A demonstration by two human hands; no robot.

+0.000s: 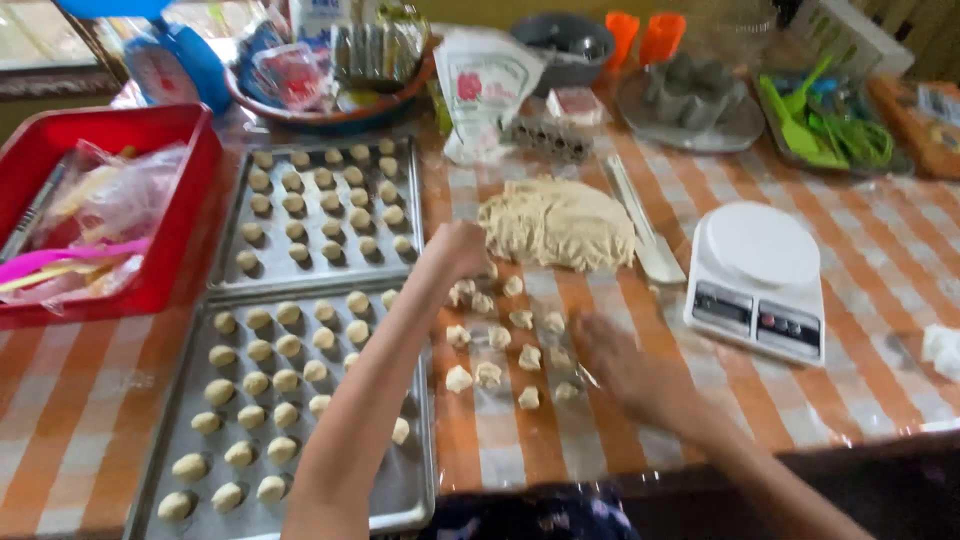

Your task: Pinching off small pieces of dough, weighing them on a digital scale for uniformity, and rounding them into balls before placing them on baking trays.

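— Two hands over the table: what are the fingers doing?

— On the left hand (458, 248) the fingers curl inward at the near edge of the dough slab (557, 222); whether they pinch a bit of it I cannot tell. The right hand (622, 358) is blurred, its fingers loosely spread and flat, pointing at the small cut dough pieces (500, 345), touching or just over the nearest ones.

— Where do those pieces lie?

— Scattered on the orange-and-white checked tablecloth (880, 260), between the two hands, just in front of the slab.

— And beside them?

— Left of the pieces is the near baking tray (410, 495), lined with rows of rolled dough balls (258, 380); the left forearm crosses its right side. Behind it, edge to edge, sits a second tray (232, 235), also full of balls. A red crate (185, 215) of plastic bags stands left of that.

— On the right?

— A white kitchen scale (757, 280), near the right hand but apart from it, and a pale flat scraper (645, 235) lying just beside the slab. Bowls, a blue dial scale (175, 62) and green utensils (825, 125) crowd the far edge.
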